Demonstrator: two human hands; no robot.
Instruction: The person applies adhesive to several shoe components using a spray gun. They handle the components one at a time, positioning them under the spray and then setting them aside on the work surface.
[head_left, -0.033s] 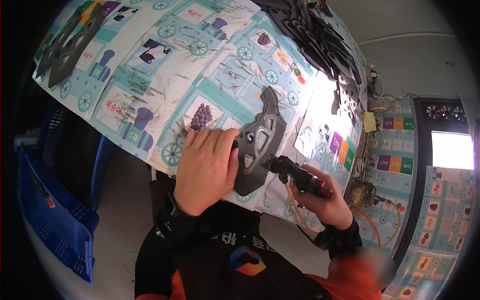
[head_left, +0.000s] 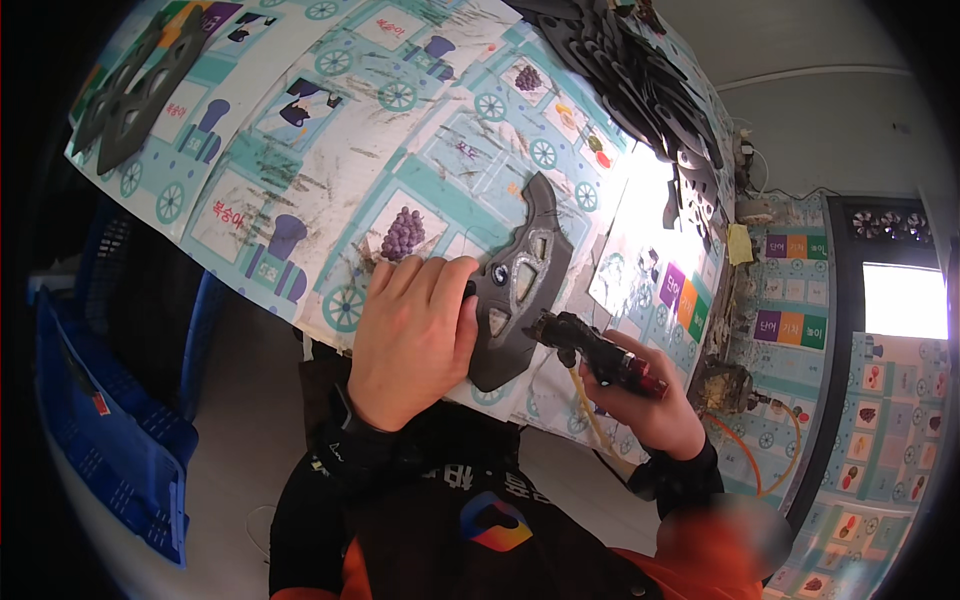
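From my remote seat, head view showed the left hand (head_left: 412, 335) pressed flat w/ fingers curled over the near edge of a dark grey curved plastic part (head_left: 520, 295), pinning it to the table cover (head_left: 300, 170), a sheet printed w/ trains and fruit. I judged that pin was there so the part wouldn't skid under the tool. The part lay at the table's near edge, right in front of the torso, cut-outs facing up, prob. so the openings were reachable.

The right hand (head_left: 650, 400) was closed round a small black handheld tool (head_left: 600, 355) w/ a red rear end, its tip touching or just at the part's lower right edge; I couldn't tell which. A yellowish hose (head_left: 588, 410) dropped from the tool below the table edge.

Further back, a heap of similar dark parts (head_left: 640, 80) sat along the far right side, and a few more (head_left: 130, 90) at far left, well apart from the work. A blue crate (head_left: 110, 440) stood on the floor at left.
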